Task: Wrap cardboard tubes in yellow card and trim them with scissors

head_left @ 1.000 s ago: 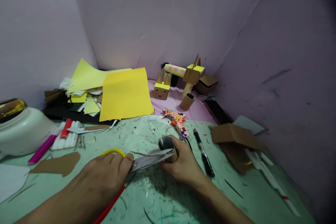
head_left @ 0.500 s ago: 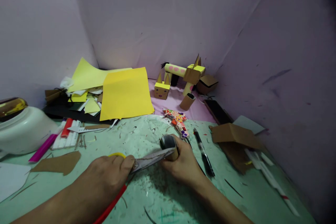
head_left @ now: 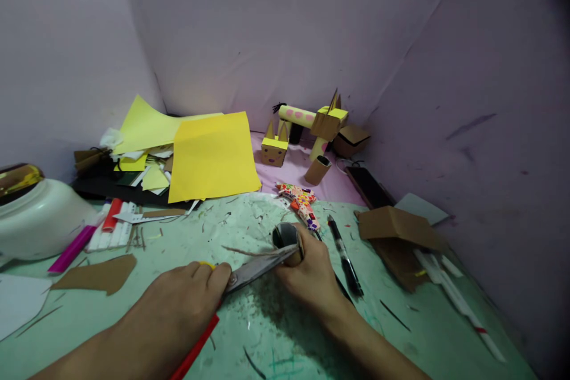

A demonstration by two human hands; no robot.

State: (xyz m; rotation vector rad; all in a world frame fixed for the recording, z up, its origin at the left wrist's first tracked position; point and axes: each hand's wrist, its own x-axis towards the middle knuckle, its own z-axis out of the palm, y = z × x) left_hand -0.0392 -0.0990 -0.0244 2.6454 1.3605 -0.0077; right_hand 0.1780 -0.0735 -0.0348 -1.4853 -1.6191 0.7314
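My left hand [head_left: 184, 300] is closed round the red and yellow handles of a pair of scissors [head_left: 258, 271]. Their blades point right and lie across the near rim of a short brown cardboard tube [head_left: 285, 235], which looks dark inside. My right hand [head_left: 314, 276] wraps round the tube from the right and keeps it tilted above the green table. A thin brown strip [head_left: 243, 251] sticks out leftward over the blades from the tube's edge. Whether it is fully loose I cannot tell. Behind the right hand lies a flower-patterned glue gun [head_left: 303, 202].
A black pen [head_left: 346, 258] and a folded cardboard piece [head_left: 398, 228] lie to the right. Yellow paper [head_left: 214, 157], white sticks [head_left: 118, 230] and a cardboard scrap [head_left: 98, 276] lie left. Cardboard animal figures [head_left: 329, 122] and another tube [head_left: 317, 171] stand at the back.
The scissor blades have shifted slightly on the tube's rim. A thin strip now stands out to the left above them. The right hand keeps its hold on the tube.
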